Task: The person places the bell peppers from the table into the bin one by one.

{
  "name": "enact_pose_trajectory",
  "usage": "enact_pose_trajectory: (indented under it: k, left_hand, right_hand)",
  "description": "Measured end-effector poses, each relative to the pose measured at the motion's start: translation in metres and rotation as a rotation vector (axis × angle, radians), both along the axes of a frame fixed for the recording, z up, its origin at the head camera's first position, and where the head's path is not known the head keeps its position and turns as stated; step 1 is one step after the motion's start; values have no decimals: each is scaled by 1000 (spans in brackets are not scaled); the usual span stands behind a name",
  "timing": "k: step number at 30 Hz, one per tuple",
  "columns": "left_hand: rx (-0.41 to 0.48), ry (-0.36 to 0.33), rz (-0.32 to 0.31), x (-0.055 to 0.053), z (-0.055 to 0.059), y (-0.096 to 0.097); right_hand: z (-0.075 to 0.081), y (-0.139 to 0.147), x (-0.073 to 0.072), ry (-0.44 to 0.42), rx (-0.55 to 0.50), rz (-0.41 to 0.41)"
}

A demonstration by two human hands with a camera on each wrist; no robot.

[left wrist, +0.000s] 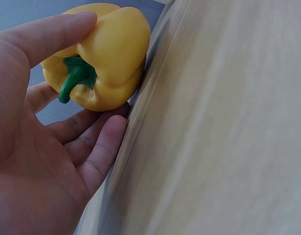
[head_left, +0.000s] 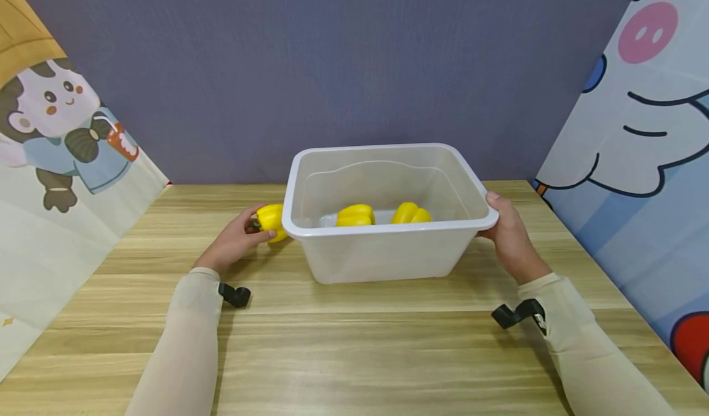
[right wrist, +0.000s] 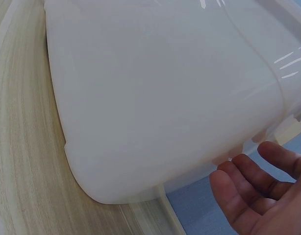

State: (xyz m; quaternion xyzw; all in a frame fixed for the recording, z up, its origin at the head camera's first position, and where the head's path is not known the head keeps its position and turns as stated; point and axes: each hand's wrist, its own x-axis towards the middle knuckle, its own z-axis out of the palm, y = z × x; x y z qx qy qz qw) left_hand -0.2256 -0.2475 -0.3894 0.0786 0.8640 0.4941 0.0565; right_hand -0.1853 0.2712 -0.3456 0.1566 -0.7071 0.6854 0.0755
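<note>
My left hand (head_left: 237,239) holds a yellow bell pepper (head_left: 269,216) beside the left end of a white plastic bin (head_left: 382,255). In the left wrist view the thumb lies over the pepper (left wrist: 116,44), the other fingers are around and below it, and its green stem (left wrist: 74,81) faces the palm. My right hand (head_left: 511,236) grips the bin's right rim, thumb on top and fingers underneath. Close up in the right wrist view, the fingertips (right wrist: 224,186) are at the bin's edge. Inside the bin lie two more yellow bell peppers, one left (head_left: 356,215) and one right (head_left: 410,213).
The bin stands on a wood-grain table (head_left: 354,348), near a dark grey-blue panel (head_left: 354,65) at the back. Cartoon-printed sheets line the left (head_left: 66,219) and right (head_left: 620,207) sides. A black wrist mount (head_left: 235,295) sticks out from the left sleeve.
</note>
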Motion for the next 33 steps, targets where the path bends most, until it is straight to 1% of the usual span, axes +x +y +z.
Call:
enact_pose_trajectory:
  k: [11,18,27,33]
  left_hand:
    - [1,-2,1,1,2,1]
    - [17,4,-13,4,4,2]
    - [-2,1,-4,2,1,0]
    - [4,-1,-5,1,0,-1]
  right_hand:
    - [0,0,0,3,-5,3]
    - [0,0,0,2,5,0]
    - [0,0,0,7,-3,5]
    - [-1,1,0,10,4,3]
